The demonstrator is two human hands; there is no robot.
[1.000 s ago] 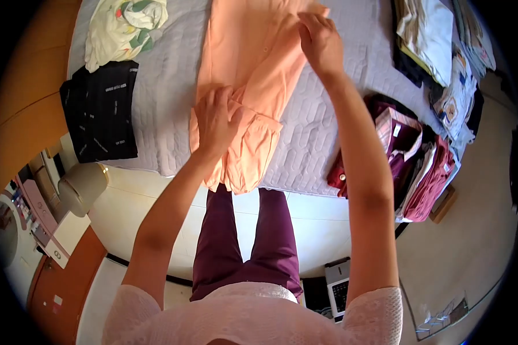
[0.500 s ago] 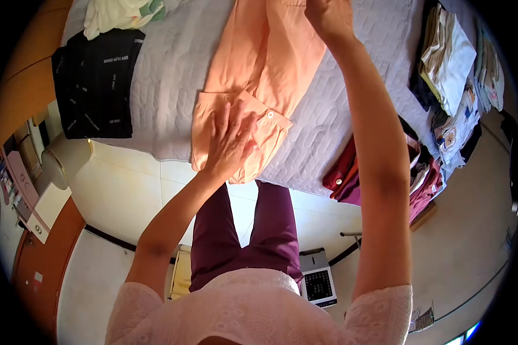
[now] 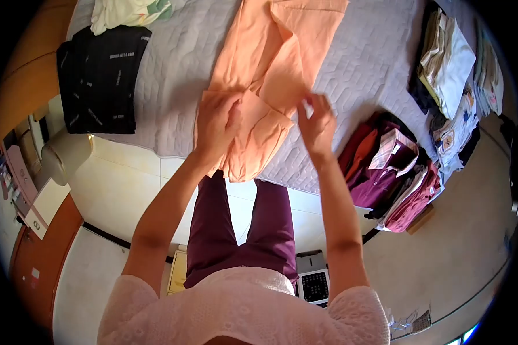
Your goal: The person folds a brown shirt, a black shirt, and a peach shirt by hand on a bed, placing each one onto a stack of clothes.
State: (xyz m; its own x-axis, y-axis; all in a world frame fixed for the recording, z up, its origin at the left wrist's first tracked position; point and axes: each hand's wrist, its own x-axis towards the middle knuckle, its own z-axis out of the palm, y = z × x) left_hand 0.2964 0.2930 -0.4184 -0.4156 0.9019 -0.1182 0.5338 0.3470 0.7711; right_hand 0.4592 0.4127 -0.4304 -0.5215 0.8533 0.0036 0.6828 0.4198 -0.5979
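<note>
A long peach garment (image 3: 259, 63) lies lengthwise on the bed, its near end folded over into a band by the edge. My left hand (image 3: 217, 126) is on the left side of that folded end, with thumb and fingers closed on the cloth near the band's edge. Just off the right edge of the band hovers my right hand (image 3: 317, 129), fingers slightly bent and apart, nothing visible between them. The buttons on the band are now out of sight.
Folded black cloth (image 3: 101, 80) lies at the left, with a pale garment (image 3: 124, 14) behind it. Maroon and red folded clothes (image 3: 380, 167) sit along the right edge. Farther right is a stack of white and beige clothes (image 3: 446, 63). The quilted mattress (image 3: 365, 63) is underneath.
My right hand has come back from the garment's far end to beside the folded band. My left hand has gone from lying flat on the band to gripping its left part.
</note>
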